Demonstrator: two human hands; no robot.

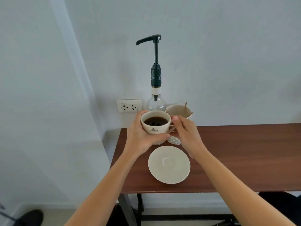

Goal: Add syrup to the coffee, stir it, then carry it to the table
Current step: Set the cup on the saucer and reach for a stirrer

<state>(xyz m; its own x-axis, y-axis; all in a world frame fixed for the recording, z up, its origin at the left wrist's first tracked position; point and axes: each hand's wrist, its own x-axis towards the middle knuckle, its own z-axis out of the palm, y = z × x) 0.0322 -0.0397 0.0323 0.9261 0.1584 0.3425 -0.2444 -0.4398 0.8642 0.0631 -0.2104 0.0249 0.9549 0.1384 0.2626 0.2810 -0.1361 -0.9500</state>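
Note:
A cream coffee cup (154, 126) with dark coffee in it is held above the brown table (236, 152), lifted off its saucer (169, 164). My left hand (140, 137) wraps around the cup's left side and bottom. My right hand (185, 132) pinches the cup's handle on the right. Behind the cup stands a clear syrup bottle (156, 103) with a tall dark pump, its spout (143, 40) pointing left, well above the cup. A second cream cup (178, 110) holding wooden stir sticks (186, 106) stands to the right of the bottle.
A patterned coaster (175, 140) lies under my right hand. A white wall socket (129, 106) sits on the wall left of the bottle. The table's left edge is near the cup; floor and table legs (127, 207) show below.

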